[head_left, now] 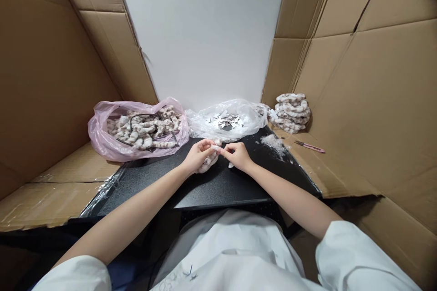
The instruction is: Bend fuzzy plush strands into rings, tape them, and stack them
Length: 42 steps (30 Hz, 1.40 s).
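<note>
Near the middle of the black table, my left hand (197, 156) and my right hand (239, 155) meet with their fingertips pinched. Between them is a small white strip (215, 148), gripped from both sides; it looks like a tag. Under my left fingers lies a fluffy white-and-brown plush band (207, 164), partly covered by the hand. A small white scrap (231, 165) shows just below my right hand.
A pink bag (99, 138) of fluffy bands stands left, beside a clear bag (201, 123) of white and silvery pieces. Finished-looking bands (292, 111) are stacked right, near loose fluff (274, 144) and a pink-handled cutter (310, 147). Cardboard walls (382, 100) flank the table (146, 186).
</note>
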Motion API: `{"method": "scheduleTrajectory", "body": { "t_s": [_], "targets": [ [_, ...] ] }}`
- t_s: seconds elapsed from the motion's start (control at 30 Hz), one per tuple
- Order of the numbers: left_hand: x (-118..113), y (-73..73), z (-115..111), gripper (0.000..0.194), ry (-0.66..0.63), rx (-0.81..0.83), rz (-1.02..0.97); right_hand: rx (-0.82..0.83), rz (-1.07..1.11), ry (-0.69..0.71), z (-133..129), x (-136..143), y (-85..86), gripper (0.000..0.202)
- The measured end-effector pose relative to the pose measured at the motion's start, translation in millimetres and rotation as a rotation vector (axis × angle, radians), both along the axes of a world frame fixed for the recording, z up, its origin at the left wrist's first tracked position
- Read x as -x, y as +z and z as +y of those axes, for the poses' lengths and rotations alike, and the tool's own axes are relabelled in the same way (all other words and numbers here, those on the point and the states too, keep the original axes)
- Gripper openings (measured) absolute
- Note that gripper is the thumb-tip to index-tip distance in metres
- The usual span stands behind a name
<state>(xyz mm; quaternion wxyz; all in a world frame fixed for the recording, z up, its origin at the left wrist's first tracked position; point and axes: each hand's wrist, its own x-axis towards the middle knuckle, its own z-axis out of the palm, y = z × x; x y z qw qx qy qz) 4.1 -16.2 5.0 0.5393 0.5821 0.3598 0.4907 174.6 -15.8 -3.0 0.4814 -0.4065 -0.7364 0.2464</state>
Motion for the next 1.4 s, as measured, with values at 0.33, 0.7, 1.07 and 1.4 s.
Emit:
{"method": "scheduleTrajectory", "body": {
  "t_s": [0.33,0.7,1.07,1.4],
  "targets": [
    [-3.0,1.6,-5.9,0.041,-0.024,0.031,-0.040,0.019,0.009,-0.044,4.8,1.9,-4.9,0.049],
    [-0.6,4.1,-9.4,0.036,0.050,-0.105,0.081,0.133,-0.085,0.049,9.2,0.0,-5.8,0.045],
    [-1.4,67.0,-11.3,0.012,-0.122,-0.857,0.817,-0.048,0.027,0.270,18.1,-40.8,75.5,0.024],
    [-17.0,55.9,-10.3,0.014,-0.258,-1.141,0.888,0.603,-0.321,0.659,23.7,-46.0,70.5,0.023]
  ]
}}
